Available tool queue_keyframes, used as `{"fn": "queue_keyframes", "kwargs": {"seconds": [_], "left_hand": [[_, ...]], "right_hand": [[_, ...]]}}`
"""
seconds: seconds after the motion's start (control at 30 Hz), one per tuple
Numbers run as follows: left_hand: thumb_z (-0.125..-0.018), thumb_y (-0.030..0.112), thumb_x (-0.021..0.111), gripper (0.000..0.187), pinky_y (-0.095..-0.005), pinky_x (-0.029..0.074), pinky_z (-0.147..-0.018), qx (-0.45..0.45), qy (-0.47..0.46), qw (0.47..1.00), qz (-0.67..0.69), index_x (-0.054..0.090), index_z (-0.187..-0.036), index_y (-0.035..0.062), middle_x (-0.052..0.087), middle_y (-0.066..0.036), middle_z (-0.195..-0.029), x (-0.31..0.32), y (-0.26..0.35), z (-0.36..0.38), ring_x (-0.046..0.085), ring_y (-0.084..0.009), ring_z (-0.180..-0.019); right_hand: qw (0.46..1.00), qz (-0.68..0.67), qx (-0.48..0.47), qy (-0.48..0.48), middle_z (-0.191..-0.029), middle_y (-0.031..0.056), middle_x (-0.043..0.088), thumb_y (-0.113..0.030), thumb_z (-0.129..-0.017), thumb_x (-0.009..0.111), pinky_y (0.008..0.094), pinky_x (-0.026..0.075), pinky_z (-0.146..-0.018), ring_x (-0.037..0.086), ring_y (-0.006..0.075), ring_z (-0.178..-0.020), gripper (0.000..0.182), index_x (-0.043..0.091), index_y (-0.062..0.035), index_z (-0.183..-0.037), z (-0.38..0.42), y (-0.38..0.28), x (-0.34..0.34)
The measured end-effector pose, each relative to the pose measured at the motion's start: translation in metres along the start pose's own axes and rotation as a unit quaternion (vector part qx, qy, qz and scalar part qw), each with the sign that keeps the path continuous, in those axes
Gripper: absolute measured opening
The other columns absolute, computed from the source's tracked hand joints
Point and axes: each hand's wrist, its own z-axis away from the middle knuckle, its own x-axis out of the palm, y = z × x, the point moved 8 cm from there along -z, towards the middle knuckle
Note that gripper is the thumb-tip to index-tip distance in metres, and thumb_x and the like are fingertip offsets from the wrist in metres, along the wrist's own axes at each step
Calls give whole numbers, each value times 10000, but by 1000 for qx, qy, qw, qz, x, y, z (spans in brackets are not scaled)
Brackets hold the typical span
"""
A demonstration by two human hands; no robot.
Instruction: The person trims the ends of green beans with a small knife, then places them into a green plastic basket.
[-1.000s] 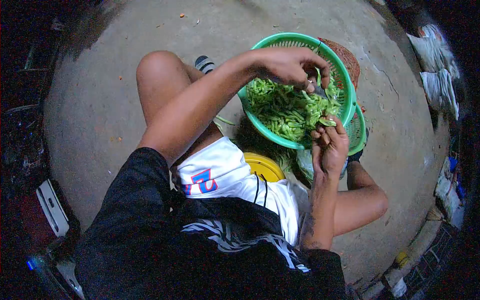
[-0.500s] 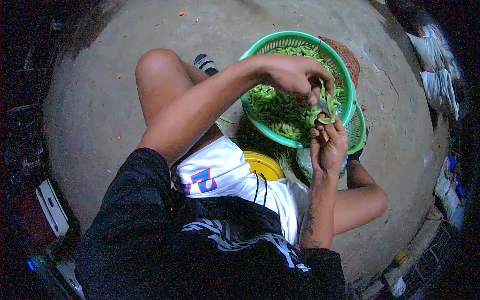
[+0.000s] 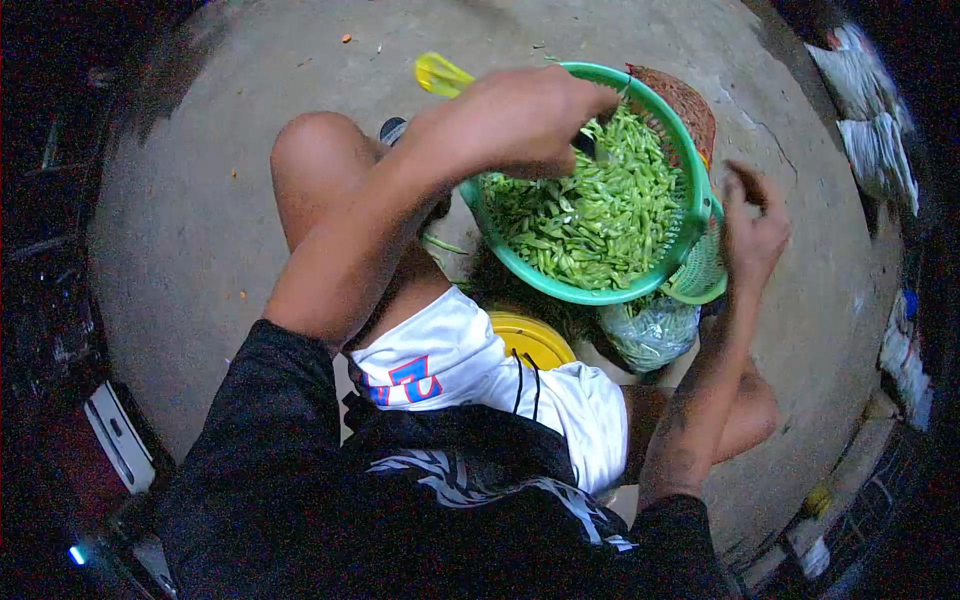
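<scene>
Baskets: two green plastic mesh baskets, upper (image 3: 690,190) nested over lower (image 3: 705,275), right of frame centre.
Pods: heap of cut green pods (image 3: 590,215), uncountable, filling upper basket.
Knife: one yellow-handled knife (image 3: 445,75), long axis upper left to right.
Left hand (image 3: 520,115): fingers clamped on knife.
Right hand (image 3: 750,225): fingers loosely apart, beside baskets.

The knife (image 3: 590,148) blade is mostly hidden under the left hand (image 3: 520,120).
</scene>
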Motion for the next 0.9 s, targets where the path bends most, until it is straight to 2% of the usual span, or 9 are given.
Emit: {"fn": "queue_keyframes", "kwargs": {"seconds": [0.1,0.13,0.2,0.27,0.3,0.37,0.5,0.67,0.9], "left_hand": [[-690,29,678,588,-493,553,-814,47,26,994,99,599,-1273,47,713,-214,-1032,-11,5,-4,696,-393,-961],[-704,37,674,555,-495,555,-811,13,47,999,-4,611,-1256,51,719,-210,-1008,-9,3,-3,698,-403,-938],[-700,29,675,559,-491,557,-811,-15,27,999,-17,612,-1255,51,721,-209,-996,-4,-5,-7,701,-403,-932],[-673,-8,674,580,-476,564,-819,-43,2,999,-1,610,-1246,48,724,-209,-980,-4,-10,-11,707,-401,-933],[-673,-8,674,580,-476,564,-819,-38,-3,999,-2,610,-1246,48,724,-209,-980,-5,-9,-13,707,-401,-933],[-653,-31,679,593,-472,566,-820,-36,-9,999,16,604,-1236,44,724,-209,-988,-6,-8,-17,710,-393,-947],[-653,-41,682,594,-465,565,-839,-57,-20,998,-6,594,-1236,35,714,-214,-1033,-3,-11,-26,715,-387,-947],[-660,-51,678,591,-453,565,-851,-70,-24,997,13,589,-1239,28,708,-217,-1046,-4,-14,-36,719,-378,-952],[-720,-32,670,533,-445,565,-860,-67,-19,998,10,584,-1244,22,708,-220,-1039,-7,-13,-38,719,-377,-960]], "right_hand": [[995,-23,67,70,-972,138,752,-129,-901,642,329,541,-813,713,205,-845,243,759,-41,-1094,-39,87,-6],[988,-47,113,98,-992,146,753,-137,-904,639,335,543,-819,718,204,-856,249,758,-49,-1104,-40,127,-3],[984,36,167,47,-982,80,754,-178,-949,604,320,523,-857,688,172,-902,259,755,-62,-1124,-37,193,23],[968,160,179,-70,-1080,197,741,-313,-897,634,424,543,-866,733,316,-951,343,748,-71,-1113,-22,278,71],[968,135,163,-137,-1081,202,738,-346,-889,634,442,541,-870,725,341,-969,377,740,-67,-1118,-4,294,98],[951,99,137,-259,-1081,211,735,-381,-879,637,460,538,-876,716,369,-988,414,731,-60,-1123,29,313,144],[902,174,182,-351,-1079,224,730,-386,-872,644,464,537,-879,712,378,-995,426,728,-50,-1121,76,342,205],[873,205,231,-377,-1075,240,724,-392,-864,654,469,537,-884,706,390,-1004,441,724,-38,-1118,99,364,236],[875,183,281,-349,-1071,262,716,-400,-854,667,476,535,-890,699,407,-1017,463,718,-21,-1113,110,376,235]]}}
